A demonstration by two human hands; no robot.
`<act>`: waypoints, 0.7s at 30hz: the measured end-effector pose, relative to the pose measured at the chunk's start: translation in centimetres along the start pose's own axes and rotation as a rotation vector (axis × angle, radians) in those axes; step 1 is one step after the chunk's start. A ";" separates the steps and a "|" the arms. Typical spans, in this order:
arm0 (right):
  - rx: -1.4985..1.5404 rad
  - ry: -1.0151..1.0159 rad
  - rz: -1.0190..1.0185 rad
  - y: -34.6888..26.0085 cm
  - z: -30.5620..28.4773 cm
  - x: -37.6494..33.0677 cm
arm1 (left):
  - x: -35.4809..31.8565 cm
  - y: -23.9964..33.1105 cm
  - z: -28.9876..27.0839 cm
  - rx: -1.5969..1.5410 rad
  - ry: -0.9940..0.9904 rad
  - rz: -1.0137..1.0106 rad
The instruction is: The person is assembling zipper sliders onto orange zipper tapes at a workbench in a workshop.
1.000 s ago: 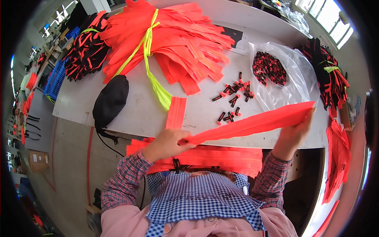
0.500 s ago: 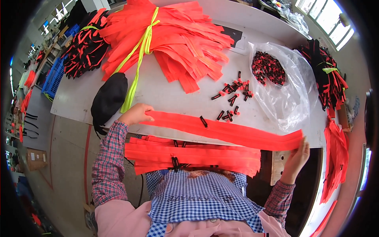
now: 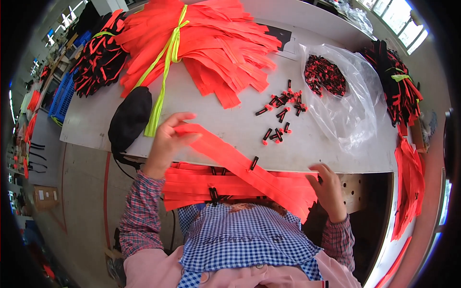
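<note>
A long red zipper slants down across my front, with a black puller hanging from it partway along. Its upper left end lies in my left hand, between the thumb and fingers. The lower right end rests over a stack of red zippers on my lap, several of which show black pullers. Just right of that stack, my right hand is open, fingers apart and off the zipper. On the table lie loose black pullers with red bits.
A clear plastic bag of pullers lies at the right. A large bundle of red zipper strips with a yellow-green tie, plus a black pouch-like item, are at the left. Black-and-red bundles flank both sides. The table's front edge runs before me.
My right hand has let go of the zipper and moved left. The zipper's right end has dropped onto the lap stack. My left hand has shifted slightly right and up.
</note>
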State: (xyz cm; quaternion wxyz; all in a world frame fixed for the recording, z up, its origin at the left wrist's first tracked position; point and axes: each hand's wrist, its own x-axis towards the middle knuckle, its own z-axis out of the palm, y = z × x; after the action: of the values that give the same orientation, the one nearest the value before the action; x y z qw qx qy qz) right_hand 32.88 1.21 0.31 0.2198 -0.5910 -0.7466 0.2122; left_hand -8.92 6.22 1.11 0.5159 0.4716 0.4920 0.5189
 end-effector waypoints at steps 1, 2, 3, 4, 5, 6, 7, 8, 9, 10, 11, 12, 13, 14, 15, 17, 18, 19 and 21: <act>0.133 0.019 -0.075 -2.4 0.7 1.7 | -0.6 0.7 2.0 -0.017 -0.048 -0.003; 0.263 0.042 -0.151 -4.6 1.4 3.1 | -1.1 1.1 3.6 -0.035 -0.100 -0.002; 0.331 0.074 -0.235 -6.2 2.4 4.2 | -1.5 1.0 4.9 -0.037 -0.115 0.000; 0.396 0.107 -0.318 -7.4 3.1 5.1 | -1.9 0.8 6.1 0.081 -0.179 0.066; 0.392 0.117 -0.307 -8.5 3.5 5.6 | -2.2 0.6 7.0 0.202 -0.241 0.130; 0.469 0.031 -0.321 -9.6 3.5 5.9 | -2.5 0.9 7.7 0.199 -0.260 0.130; 0.550 -0.057 -0.338 -10.2 3.4 6.0 | -2.8 1.5 8.4 0.302 -0.279 0.138; 0.548 -0.046 -0.326 -10.3 3.5 6.1 | -3.0 1.8 8.8 0.404 -0.296 0.145; 0.542 -0.067 -0.341 -10.3 3.6 6.1 | -3.0 1.7 8.8 0.495 -0.308 0.195; 0.537 -0.088 -0.355 -10.3 3.8 6.1 | -3.1 1.6 9.0 0.494 -0.315 0.192; 0.559 -0.047 -0.380 -10.0 4.3 6.1 | -3.2 1.8 9.2 0.463 -0.329 0.180; 0.560 -0.048 -0.376 -9.8 4.5 6.1 | -3.4 2.0 9.4 0.431 -0.336 0.167; 0.592 -0.069 -0.366 -9.7 4.6 6.1 | -3.4 1.3 9.3 0.430 -0.338 0.163; 0.624 -0.089 -0.357 -9.6 4.7 6.1 | -3.4 0.1 9.0 0.320 -0.351 0.211; 0.625 -0.088 -0.353 -9.5 4.7 6.2 | -3.2 -0.6 8.9 0.209 -0.366 0.259; 0.592 -0.131 -0.333 -9.3 4.6 6.4 | -3.6 -1.7 9.2 0.119 -0.326 0.233; 0.593 -0.131 -0.333 -9.2 4.6 6.4 | -3.8 -1.8 9.5 0.029 -0.282 0.207; 0.604 -0.132 -0.358 -9.1 4.7 6.4 | -4.0 -1.6 9.6 0.030 -0.281 0.207; 0.615 -0.137 -0.385 -9.0 4.8 6.5 | -4.3 -1.0 9.7 0.153 -0.249 0.229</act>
State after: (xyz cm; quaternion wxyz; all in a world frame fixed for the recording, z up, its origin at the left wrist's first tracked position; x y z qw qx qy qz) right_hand 21.68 5.39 2.10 0.3728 -0.3305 -0.7583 0.4205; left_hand 0.95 2.13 0.84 0.4729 0.6230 0.4055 0.4732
